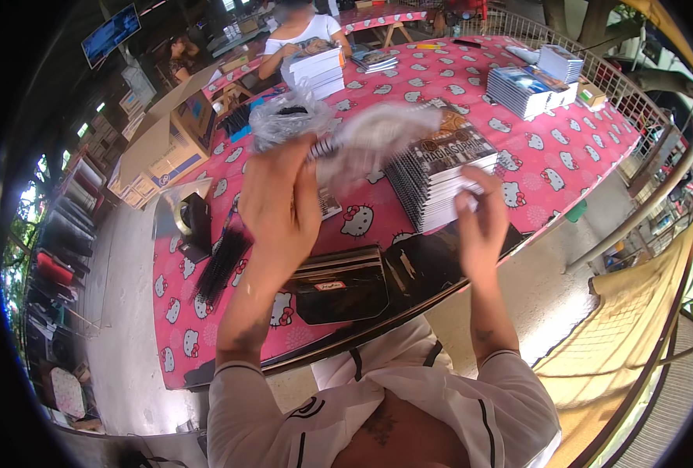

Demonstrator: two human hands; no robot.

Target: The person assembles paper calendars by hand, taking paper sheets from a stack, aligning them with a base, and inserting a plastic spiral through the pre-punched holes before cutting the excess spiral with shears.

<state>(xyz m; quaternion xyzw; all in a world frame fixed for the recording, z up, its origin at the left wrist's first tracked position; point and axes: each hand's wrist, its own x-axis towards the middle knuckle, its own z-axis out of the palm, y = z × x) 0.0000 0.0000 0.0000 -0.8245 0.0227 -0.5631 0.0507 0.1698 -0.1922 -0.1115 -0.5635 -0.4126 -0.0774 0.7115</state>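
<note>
My left hand (280, 199) is closed on a pale, flat, booklet-like thing (382, 132), smeared by motion, with a dark striped edge at my fingers. It hangs above the table, just left of a tall stack of spiral-bound notebooks (440, 168) with a dark picture cover on top. My right hand (479, 222) is at the near right corner of that stack, thumb and fingers apart, nothing seen in them. Whether its fingertips touch the page edges I cannot tell. Below my left hand, part of another notebook (329, 207) shows on the table.
Black binding coils (223, 265) and a tape dispenser (196, 222) lie at left, near a crumpled clear plastic bag (288, 117) and an open cardboard box (171, 140). A black case (339, 285) sits at the near edge. Notebook stacks (518, 90) stand far right. Another person (303, 35) sits opposite.
</note>
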